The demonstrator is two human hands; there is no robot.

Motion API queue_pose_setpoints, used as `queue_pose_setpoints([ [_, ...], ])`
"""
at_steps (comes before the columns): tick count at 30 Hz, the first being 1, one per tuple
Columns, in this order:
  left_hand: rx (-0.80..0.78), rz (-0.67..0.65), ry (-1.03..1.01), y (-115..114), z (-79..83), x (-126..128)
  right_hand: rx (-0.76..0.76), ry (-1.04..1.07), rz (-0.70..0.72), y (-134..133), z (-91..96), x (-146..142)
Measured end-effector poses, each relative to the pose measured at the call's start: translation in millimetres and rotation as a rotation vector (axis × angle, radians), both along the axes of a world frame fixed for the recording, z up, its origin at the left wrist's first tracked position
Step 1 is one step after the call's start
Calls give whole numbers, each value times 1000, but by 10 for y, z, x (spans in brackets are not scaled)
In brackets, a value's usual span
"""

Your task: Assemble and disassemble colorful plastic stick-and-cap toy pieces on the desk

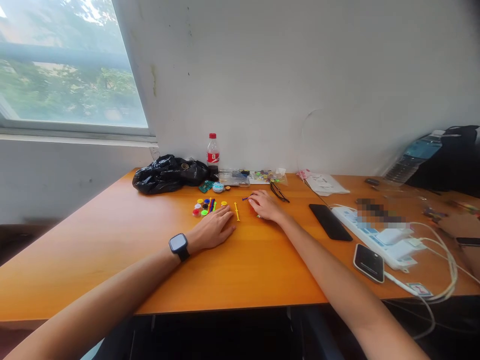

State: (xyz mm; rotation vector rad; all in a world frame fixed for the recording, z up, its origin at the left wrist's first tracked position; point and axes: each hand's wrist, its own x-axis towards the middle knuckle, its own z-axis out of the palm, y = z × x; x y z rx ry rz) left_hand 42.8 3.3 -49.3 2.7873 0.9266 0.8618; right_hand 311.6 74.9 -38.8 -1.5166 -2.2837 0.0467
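One thin blue plastic stick (245, 199) sits at the curled fingers of the right hand (264, 205), hold unclear; the left hand (213, 230) looks empty, fingers loosely extended. A light pinch should suit it.

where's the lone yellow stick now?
Head view, near centre: the yellow stick lies on the table between the left hand and right hand, closer to the left.

Stick (237, 212) between left hand (213, 229) and right hand (264, 205), bottle (213, 157) behind
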Motion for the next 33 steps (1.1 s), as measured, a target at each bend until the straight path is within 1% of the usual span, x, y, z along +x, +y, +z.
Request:
queue_pose_setpoints([
  [3, 34, -27, -5, -1, 11, 8, -10, 39, 15, 17, -32, 1],
  [5, 70, -31, -10, 4, 7, 12, 13, 55, 13, 3, -34, -9],
  [8, 124, -10, -62, 8, 0, 10, 112, 99, 18, -37, 0, -28],
  [10, 152, 15, -101, -6, 18, 3, 204, 159, 35, -78, 59, -48],
  [13, 184, 23, -148, -50, 83, -11, 317, 312, 78, -166, 181, -105],
  [14, 199, 21, -165, -65, 106, -15, 326, 382, 93, -199, 218, -134],
  [16, 235, 20, -194, -86, 142, -24, 296, 545, 114, -256, 267, -206],
  [18, 268, 27, -207, -87, 156, -34, 200, 735, 139, -299, 274, -292],
  [19, 278, 30, -206, -81, 157, -40, 123, 835, 159, -317, 263, -339],
  [22, 292, 32, -191, -55, 154, -59, -185, 1094, 238, -366, 201, -475],
  [24, 288, 34, -191, -48, 165, -67, -371, 1202, 277, -406, 157, -556],
  [27, 268, 54, -227, -59, 200, -65, -561, 1307, 295, -480, 112, -662],
  [30, 238, 72, -254, -77, 217, -55, -726, 1344, 305, -561, 100, -737],
  [33, 203, 64, -273, -83, 198, -48, -798, 1308, 313, -619, 110, -766],
])
